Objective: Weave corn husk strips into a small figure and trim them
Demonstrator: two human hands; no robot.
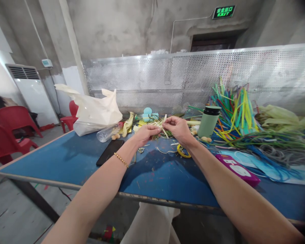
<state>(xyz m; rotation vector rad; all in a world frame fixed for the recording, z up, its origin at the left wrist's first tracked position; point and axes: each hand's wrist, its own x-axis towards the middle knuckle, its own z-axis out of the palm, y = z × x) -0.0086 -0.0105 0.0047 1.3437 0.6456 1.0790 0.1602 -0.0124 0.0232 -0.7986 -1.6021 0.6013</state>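
Note:
Both my hands meet above the far middle of the blue table (104,183). My left hand (146,134), its fingers closed in a pinch, grips one side of a small piece of pale, straw-like strips (165,119). From the other side my right hand (178,128) pinches the same strips, one of which sticks up between the fingertips. How the strips cross is too small to make out. Loose pale strings and a yellow ring (183,151) lie just below my right hand. Behind the hands sit a light-blue item (147,114) and a dried corn husk (128,124).
Left of the hands are a black phone (109,153), a clear bottle (107,133) and a white plastic bag (98,110). To the right stand a green tumbler (208,122), colourful strips (240,112), cords and a magenta box (237,169). A perforated metal panel (142,78) rises behind.

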